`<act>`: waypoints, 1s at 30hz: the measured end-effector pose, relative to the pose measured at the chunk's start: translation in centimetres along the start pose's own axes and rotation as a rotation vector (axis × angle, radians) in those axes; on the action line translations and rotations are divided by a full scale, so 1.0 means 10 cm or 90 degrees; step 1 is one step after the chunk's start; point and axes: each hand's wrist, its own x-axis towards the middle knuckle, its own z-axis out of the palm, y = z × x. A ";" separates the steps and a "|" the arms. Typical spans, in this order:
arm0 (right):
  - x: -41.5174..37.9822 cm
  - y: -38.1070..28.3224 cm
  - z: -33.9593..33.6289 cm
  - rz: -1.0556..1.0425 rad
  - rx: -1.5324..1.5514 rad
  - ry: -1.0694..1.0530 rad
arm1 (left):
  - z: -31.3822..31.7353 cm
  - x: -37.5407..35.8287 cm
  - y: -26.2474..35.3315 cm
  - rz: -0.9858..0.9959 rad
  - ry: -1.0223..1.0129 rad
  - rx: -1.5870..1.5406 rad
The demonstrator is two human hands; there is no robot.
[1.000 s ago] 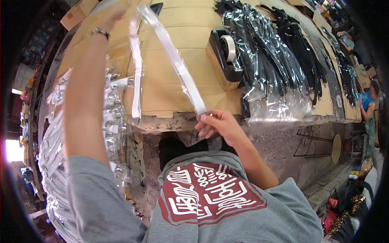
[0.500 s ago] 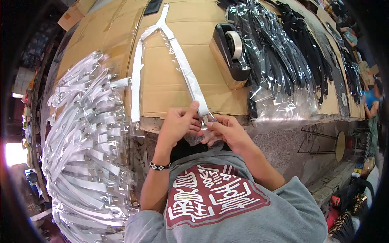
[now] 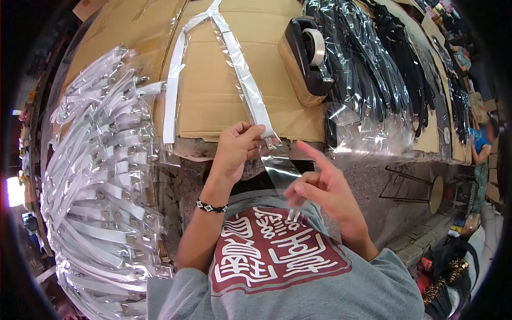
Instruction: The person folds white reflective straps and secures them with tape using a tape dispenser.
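Strap (image 3: 247, 82) at table edge (image 3: 198, 151) | left hand (image 3: 235, 149) pinching | right hand (image 3: 326, 191): grip unclear | dispenser (image 3: 296, 52) apart

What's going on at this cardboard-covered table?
The left hand pinches one end of white suspenders near a metal clip, their straps spread on cardboard. The right hand is by the clear plastic hanging below; whether it grips it is unclear. Bagged white straps lie left, a tape dispenser and bagged black straps right.
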 end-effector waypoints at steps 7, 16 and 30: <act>-0.24 -0.23 0.04 -0.012 -0.018 -0.029 | 0.05 0.01 0.04 -0.024 -0.004 -0.043; -0.16 -0.18 0.10 -0.174 -0.155 -0.020 | -0.02 0.13 0.03 0.034 -0.008 -0.086; 1.07 -0.27 -0.02 -0.237 -0.420 0.168 | -0.03 0.15 0.08 0.025 -0.007 -0.094</act>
